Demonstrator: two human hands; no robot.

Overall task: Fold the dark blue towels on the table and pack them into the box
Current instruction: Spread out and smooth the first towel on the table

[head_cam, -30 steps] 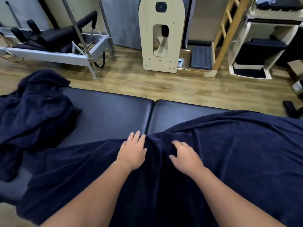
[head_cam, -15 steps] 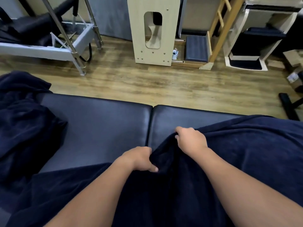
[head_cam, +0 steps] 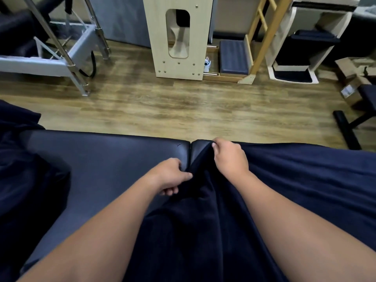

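Both hands gripping towel edge on table.
Left hand (head_cam: 169, 176) and right hand (head_cam: 228, 155) curled round towel (head_cam: 295, 190) edge near table (head_cam: 105, 159) seam; rest spreading right and toward camera.

Dark padded surface (head_cam: 105, 159), two cushions meeting at centre seam. Dark blue towel (head_cam: 295, 190) spread over right cushion; second towel (head_cam: 24, 169) bunched at left end.

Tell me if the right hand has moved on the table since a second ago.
Yes. The right hand, gripping the towel, has gone forward to the far edge of the table, beside its centre seam.
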